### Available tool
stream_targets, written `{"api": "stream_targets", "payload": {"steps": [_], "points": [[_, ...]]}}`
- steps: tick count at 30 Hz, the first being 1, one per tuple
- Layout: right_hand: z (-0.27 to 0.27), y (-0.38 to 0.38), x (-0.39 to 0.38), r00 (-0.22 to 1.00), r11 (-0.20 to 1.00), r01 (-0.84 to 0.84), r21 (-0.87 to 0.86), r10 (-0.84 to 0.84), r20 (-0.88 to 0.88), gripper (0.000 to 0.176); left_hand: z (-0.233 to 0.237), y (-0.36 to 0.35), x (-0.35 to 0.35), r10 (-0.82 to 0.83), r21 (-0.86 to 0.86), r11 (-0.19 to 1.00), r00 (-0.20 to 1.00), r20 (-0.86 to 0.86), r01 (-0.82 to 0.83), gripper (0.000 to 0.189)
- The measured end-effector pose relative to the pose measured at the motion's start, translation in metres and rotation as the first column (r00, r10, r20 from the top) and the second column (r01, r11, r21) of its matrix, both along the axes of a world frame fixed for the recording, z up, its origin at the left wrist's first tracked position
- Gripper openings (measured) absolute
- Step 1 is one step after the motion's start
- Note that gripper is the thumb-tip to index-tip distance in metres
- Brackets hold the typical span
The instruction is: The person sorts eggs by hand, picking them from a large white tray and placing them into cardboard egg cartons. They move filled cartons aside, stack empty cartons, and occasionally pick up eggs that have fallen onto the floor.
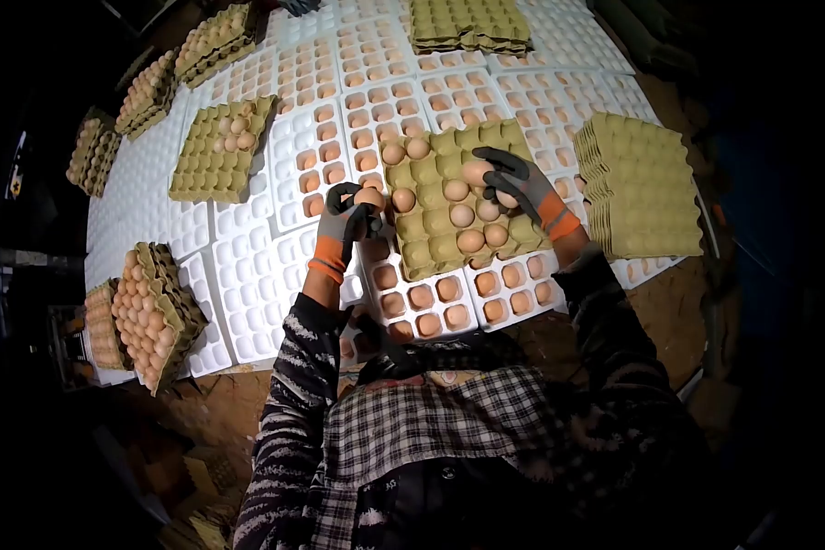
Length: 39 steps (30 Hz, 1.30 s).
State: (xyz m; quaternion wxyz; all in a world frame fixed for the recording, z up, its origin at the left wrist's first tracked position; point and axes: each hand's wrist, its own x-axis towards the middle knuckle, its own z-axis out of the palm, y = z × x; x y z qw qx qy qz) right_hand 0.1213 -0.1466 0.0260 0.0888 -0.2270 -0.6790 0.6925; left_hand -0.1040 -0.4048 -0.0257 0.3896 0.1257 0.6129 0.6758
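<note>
My left hand (pixel 343 220), in a grey glove with an orange cuff, is closed around a brown egg (pixel 369 198) just left of a yellowish pulp egg tray (pixel 419 218). Over that tray's right half, my right hand (pixel 515 181), gloved the same way, curls its fingers round another egg (pixel 476 172). Several loose eggs sit in the tray's cups, among them one egg (pixel 462 215) near the middle and another egg (pixel 402 199) at the left edge. Beneath the tray lie white foam trays (pixel 470 307) with eggs in their square pockets.
A stack of pulp trays (pixel 646 188) stands at the right, another stack (pixel 467 26) at the back. A partly filled pulp tray (pixel 213 165) lies to the left. Egg-filled tray stacks (pixel 147 316) line the left edge. White foam trays (pixel 257 275) cover the table.
</note>
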Motion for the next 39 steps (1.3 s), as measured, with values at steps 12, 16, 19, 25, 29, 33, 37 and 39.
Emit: {"api": "stream_targets", "payload": {"steps": [12,16,19,25,29,33,37,39], "points": [[0.004,-0.009,-0.056,0.782,0.336,-0.579,0.743,-0.029,0.623,0.040,-0.009,0.004,-0.002,-0.131,-0.146,0.985,0.950,-0.282,0.093,0.035],[0.024,-0.012,-0.021,0.964,0.969,-0.213,-0.122,0.229,0.135,0.054,-0.028,-0.096,-0.022,-0.181,0.448,0.894,0.890,0.419,-0.029,0.040],[0.005,-0.043,-0.025,0.939,0.920,-0.337,-0.199,0.315,-0.136,0.063,-0.020,-0.172,-0.027,-0.059,0.374,0.901,0.791,0.608,-0.220,0.043],[-0.002,-0.149,-0.114,0.739,0.810,-0.584,0.047,0.507,0.442,0.051,-0.017,-0.273,-0.025,0.216,0.070,0.972,0.971,0.107,-0.224,0.046],[-0.008,-0.230,-0.137,0.610,0.086,-0.789,0.608,0.223,0.760,0.049,-0.034,-0.272,-0.016,0.148,-0.161,0.952,0.853,-0.501,-0.260,0.047],[-0.014,-0.274,-0.146,0.528,-0.073,-0.834,0.547,0.183,0.829,0.037,-0.003,-0.246,0.007,-0.490,-0.687,0.696,0.563,-0.666,-0.207,0.046],[-0.049,-0.315,-0.126,0.737,0.022,-0.652,0.758,0.253,0.627,0.042,-0.021,-0.242,-0.006,-0.234,-0.435,0.877,0.610,-0.757,-0.204,0.043],[-0.075,-0.315,-0.126,0.744,-0.026,-0.589,0.807,0.373,0.555,0.041,-0.007,-0.227,-0.012,-0.144,-0.359,0.912,0.668,-0.730,-0.196,0.047]]}}
